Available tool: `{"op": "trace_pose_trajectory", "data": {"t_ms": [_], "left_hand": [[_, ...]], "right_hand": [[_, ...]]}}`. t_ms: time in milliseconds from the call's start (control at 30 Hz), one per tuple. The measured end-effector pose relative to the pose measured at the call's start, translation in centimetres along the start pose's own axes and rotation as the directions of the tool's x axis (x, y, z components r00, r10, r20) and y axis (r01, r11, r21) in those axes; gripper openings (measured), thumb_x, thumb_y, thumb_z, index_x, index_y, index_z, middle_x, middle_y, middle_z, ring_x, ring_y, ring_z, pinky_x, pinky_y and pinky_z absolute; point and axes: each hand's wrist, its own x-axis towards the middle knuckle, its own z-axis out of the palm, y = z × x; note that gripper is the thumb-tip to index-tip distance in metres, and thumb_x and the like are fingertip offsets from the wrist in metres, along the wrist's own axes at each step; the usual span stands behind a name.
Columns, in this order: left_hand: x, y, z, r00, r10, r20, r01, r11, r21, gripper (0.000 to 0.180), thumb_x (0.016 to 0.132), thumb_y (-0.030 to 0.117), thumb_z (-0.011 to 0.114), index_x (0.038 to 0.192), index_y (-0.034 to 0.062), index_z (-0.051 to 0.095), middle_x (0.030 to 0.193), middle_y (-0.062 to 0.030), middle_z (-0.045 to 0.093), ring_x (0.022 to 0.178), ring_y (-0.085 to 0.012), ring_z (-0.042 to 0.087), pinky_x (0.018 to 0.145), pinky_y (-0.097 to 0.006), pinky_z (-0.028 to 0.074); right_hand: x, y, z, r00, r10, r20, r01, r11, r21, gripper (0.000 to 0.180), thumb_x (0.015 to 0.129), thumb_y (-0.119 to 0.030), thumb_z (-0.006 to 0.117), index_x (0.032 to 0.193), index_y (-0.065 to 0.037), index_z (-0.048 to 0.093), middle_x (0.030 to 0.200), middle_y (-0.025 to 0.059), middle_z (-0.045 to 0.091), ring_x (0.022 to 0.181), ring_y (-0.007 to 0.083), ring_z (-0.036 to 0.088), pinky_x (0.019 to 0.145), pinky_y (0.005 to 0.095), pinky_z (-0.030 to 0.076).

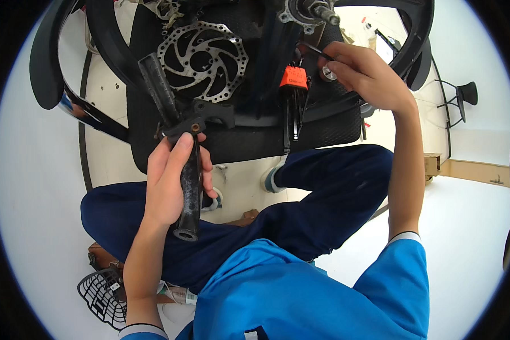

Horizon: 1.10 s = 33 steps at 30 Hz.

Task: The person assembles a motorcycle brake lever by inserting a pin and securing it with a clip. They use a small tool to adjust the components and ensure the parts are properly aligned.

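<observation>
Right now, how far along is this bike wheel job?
Done: the black tube part looks detached, gripped by the left hand. In hand: the right hand pinches a small silver piece by the axle, hex keys nearby. Left: the brake disc remains on the wheel.

Looks like a bike repair workshop: brake disc rotor (203, 60) at eleven o'clock, orange hex-key set (293, 79) at twelve, black mat (249, 141) on pale floor (28, 187).

Shiny metal brake disc (203, 60), matt black rubber mat (238, 141).
</observation>
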Motion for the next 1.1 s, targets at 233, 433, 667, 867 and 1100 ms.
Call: {"op": "trace_pose_trajectory", "data": {"t_ms": [233, 433, 667, 867, 1100], "left_hand": [[0.0, 0.1, 0.4, 0.999, 0.009, -0.031, -0.009, 1.0, 0.018, 0.039, 0.105, 0.035, 0.043, 0.117, -0.0016, 0.047, 0.076, -0.0124, 0.058, 0.055, -0.0167, 0.059, 0.048, -0.031, 0.055], [-0.3, 0.2, 0.4, 0.999, -0.003, -0.042, 0.005, 0.999, 0.042, 0.032, 0.104, 0.031, 0.05, 0.119, 0.0026, 0.046, 0.075, -0.0119, 0.061, 0.051, -0.0156, 0.061, 0.047, -0.028, 0.053], [-0.7, -0.2, 0.6, 1.0, 0.014, 0.002, -0.014, 0.999, 0.044, 0.03, 0.104, 0.029, 0.051, 0.118, 0.0021, 0.049, 0.074, -0.0093, 0.061, 0.047, -0.015, 0.06, 0.042, -0.025, 0.049], [-0.9, -0.4, 0.5, 0.999, 0.032, -0.016, -0.031, 0.998, 0.054, 0.028, 0.103, 0.027, 0.053, 0.114, 0.001, 0.051, 0.073, -0.0078, 0.06, 0.046, -0.013, 0.059, 0.041, -0.025, 0.048], [-0.9, -0.4, 0.5, 0.998, 0.058, -0.02, -0.057, 0.996, 0.065, 0.028, 0.103, 0.027, 0.054, 0.112, 0.0001, 0.051, 0.072, -0.0067, 0.06, 0.046, -0.0118, 0.059, 0.041, -0.024, 0.048]], "right_hand": [[-3.8, -0.3, 2.1, 0.995, 0.055, 0.088, -0.103, 0.593, 0.798, 0.006, 0.097, -0.013, 0.048, 0.099, -0.008, 0.046, 0.06, -0.0014, 0.045, 0.046, 0.0028, 0.034, 0.039, 0.0181, 0.022], [-4.4, -8.9, 7.6, 0.999, 0.042, 0.002, -0.032, 0.715, 0.699, 0.016, 0.103, -0.018, 0.051, 0.106, -0.003, 0.053, 0.07, 0.0037, 0.052, 0.061, 0.0115, 0.052, 0.058, 0.0263, 0.043], [-3.7, -12.5, 13.5, 0.981, -0.027, -0.191, 0.14, 0.782, 0.607, 0.012, 0.099, -0.006, 0.053, 0.108, 0.0, 0.054, 0.072, 0.0176, 0.06, 0.065, 0.0359, 0.064, 0.059, 0.036, 0.048], [-3.6, -12.8, 14.1, 0.981, -0.025, -0.192, 0.136, 0.793, 0.593, 0.012, 0.098, -0.006, 0.053, 0.109, 0.0, 0.055, 0.071, 0.0174, 0.061, 0.064, 0.0348, 0.065, 0.058, 0.0349, 0.048], [-4.0, -12.8, 14.3, 0.987, -0.025, -0.162, 0.119, 0.788, 0.604, 0.011, 0.099, -0.006, 0.052, 0.108, -0.001, 0.056, 0.07, 0.0156, 0.061, 0.059, 0.0306, 0.063, 0.056, 0.0326, 0.047]]}}
